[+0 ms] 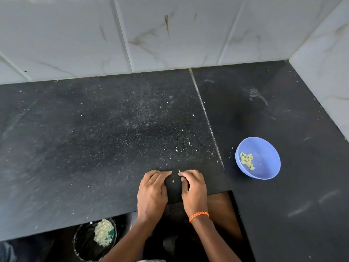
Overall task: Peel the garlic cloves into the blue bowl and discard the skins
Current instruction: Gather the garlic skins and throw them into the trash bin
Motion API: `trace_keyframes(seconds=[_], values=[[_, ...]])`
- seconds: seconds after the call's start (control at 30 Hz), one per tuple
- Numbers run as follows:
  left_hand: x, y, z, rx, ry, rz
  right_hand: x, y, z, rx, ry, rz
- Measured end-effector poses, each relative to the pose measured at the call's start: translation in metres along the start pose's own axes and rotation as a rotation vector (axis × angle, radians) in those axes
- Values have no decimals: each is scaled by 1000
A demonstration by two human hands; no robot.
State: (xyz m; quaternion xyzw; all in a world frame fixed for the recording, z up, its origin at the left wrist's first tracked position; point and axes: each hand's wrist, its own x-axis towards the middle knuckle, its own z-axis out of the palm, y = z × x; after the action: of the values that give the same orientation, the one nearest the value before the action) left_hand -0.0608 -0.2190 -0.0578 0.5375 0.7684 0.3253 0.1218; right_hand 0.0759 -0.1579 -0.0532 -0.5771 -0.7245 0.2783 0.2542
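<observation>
The blue bowl (269,157) stands on the black counter at the right, with several peeled yellowish garlic cloves (247,160) on its left side. My left hand (153,190) and my right hand (194,188) lie side by side, palms down, on the counter near its front edge, left of the bowl. Their fingertips angle towards each other and nearly meet. Small white bits of garlic skin (173,181) lie on the counter between the hands. Neither hand visibly holds anything. An orange band is on my right wrist.
A black bin (85,242) holding a heap of pale skins (103,232) sits below the counter edge at the lower left. Fine skin crumbs (181,148) are scattered over the counter (94,138). Tiled walls close the back and right side.
</observation>
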Motion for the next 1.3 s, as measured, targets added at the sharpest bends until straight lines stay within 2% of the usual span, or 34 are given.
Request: trace_keyframes(seconds=[0.2, 0.4, 0.53, 0.63, 0.8, 0.9, 0.97, 1.07, 1.2, 1.23, 1.3], values=[[-1, -1, -3, -6, -30, -21, -1, -6, 5, -62, 28, 36], [0, -2, -6, -37, -48, -51, -3, -3, 8, -62, -68, -69], [8, -5, -8, -51, -45, -66, 21, -5, -1, -48, 81, 4], [24, -5, -7, -49, -49, -65, 61, -3, -2, -103, 99, -2], [55, -2, 1, -55, -76, -44, 108, 8, 9, -299, -72, -103], [68, -2, 6, -60, -108, -24, 78, 12, 20, -346, -197, -305], [77, -6, 11, -62, -161, 0, 51, 7, 17, -260, -282, -372], [83, -15, 23, -15, -235, 81, 38, 10, -3, -157, -276, -285], [76, -16, 40, 43, -281, 245, 58, 46, -26, -146, 88, 76], [70, -14, 43, 53, -295, 321, 63, 54, -28, -176, 127, 137], [59, -9, 43, 27, -346, 476, 63, 62, -23, -245, 98, 126]])
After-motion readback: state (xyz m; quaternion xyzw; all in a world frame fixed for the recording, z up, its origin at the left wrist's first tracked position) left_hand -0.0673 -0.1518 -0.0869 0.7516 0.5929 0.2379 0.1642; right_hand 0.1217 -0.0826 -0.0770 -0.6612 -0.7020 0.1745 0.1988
